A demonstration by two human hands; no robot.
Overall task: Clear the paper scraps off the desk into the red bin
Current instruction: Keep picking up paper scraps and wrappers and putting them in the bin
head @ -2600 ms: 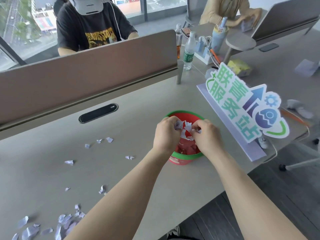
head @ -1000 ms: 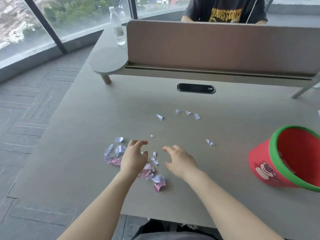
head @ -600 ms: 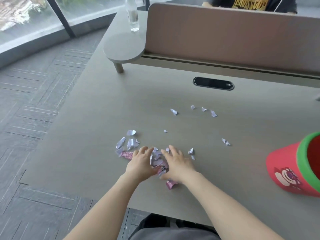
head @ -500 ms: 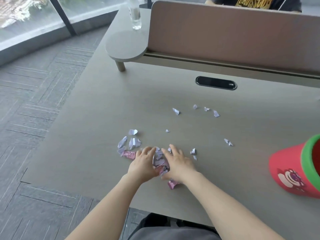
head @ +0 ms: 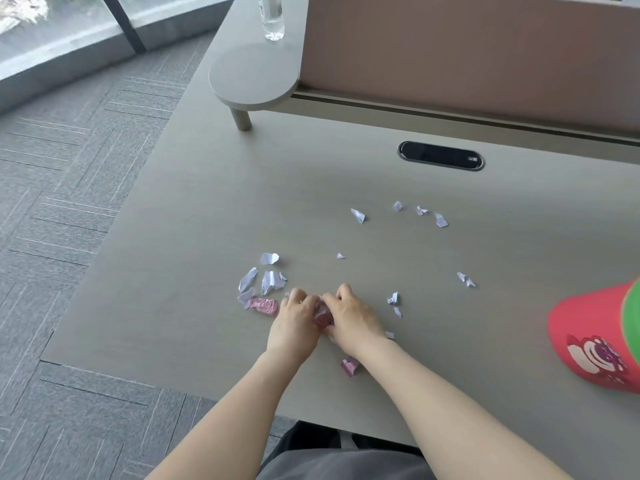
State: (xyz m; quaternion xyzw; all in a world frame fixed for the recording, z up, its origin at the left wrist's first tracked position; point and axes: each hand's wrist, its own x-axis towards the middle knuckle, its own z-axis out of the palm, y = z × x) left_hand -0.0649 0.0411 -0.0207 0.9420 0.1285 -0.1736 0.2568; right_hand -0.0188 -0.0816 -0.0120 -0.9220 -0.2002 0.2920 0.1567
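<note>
My left hand (head: 295,322) and my right hand (head: 351,318) lie side by side on the grey desk (head: 207,209), fingers curled around a bunch of white and pink paper scraps (head: 322,317) pressed between them. More white scraps (head: 266,280) lie just left of my left hand beside a pink wrapper (head: 265,305). Another pink scrap (head: 349,366) rests under my right wrist. Small white scraps (head: 441,221) are scattered farther back and to the right. The red bin (head: 595,344) with a green rim stands at the right edge, partly cut off.
A brown divider panel (head: 467,53) runs along the back of the desk, with a black cable slot (head: 440,156) in front of it. A round side shelf (head: 254,76) and a clear bottle (head: 273,17) are at the back left. Carpet floor lies to the left.
My hands left the bin, came down onto the pile near the desk's front edge and have now closed together, fingers curling around the scraps. The view shifted left, pushing the bin toward the right edge.
</note>
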